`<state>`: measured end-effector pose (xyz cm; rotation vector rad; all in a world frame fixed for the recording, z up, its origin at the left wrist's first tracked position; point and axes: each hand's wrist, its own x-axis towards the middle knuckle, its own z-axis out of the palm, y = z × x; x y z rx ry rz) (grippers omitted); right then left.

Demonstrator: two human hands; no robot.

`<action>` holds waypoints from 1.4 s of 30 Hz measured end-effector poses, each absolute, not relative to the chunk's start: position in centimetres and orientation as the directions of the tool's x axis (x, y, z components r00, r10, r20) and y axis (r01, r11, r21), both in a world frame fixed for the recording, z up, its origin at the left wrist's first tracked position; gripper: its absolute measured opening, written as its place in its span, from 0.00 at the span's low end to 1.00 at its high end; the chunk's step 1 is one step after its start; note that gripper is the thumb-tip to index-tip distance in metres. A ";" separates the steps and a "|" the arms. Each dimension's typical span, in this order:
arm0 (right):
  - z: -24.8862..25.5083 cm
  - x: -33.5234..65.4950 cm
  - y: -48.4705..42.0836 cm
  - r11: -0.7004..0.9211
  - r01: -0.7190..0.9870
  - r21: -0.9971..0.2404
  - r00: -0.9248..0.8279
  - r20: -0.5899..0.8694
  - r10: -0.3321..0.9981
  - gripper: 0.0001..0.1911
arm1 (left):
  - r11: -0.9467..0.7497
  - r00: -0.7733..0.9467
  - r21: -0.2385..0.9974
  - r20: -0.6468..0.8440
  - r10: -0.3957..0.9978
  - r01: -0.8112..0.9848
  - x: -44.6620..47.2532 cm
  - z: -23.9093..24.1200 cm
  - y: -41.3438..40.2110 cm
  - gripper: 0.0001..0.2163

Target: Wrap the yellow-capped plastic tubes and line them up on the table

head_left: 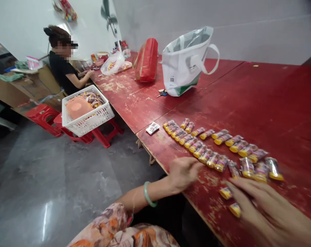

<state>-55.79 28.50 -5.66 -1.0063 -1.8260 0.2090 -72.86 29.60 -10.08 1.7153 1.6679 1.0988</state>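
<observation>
My left hand (184,174), with a pale green bangle (149,194) on its wrist, is at the table's near edge. Its fingers are curled together and blurred; what they hold, if anything, cannot be made out. Just beyond it runs a slanting row of small clear-wrapped packets with yellow ends (196,146). My right hand (270,207) reaches in from the lower right, thumb and fingers stretched out and apart, low over the table. Beside its fingertips lie a yellow-ended packet (225,193) and another packet (235,209), both partly covered. Larger packets (261,172) stand just beyond that hand.
A small stack of cards or labels (152,128) lies by the red table's edge. Farther back are a white tote bag (181,68), keys (162,93) and a red bag (148,61). A white crate (90,120) rests on red stools; a person (65,72) sits beyond.
</observation>
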 end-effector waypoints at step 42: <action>-7.4 -74.2 44.5 0.295 0.280 -0.914 -0.496 0.125 0.859 0.08 | -0.070 -0.502 0.997 0.080 0.861 0.038 -90.8 -7.2 33.7 0.20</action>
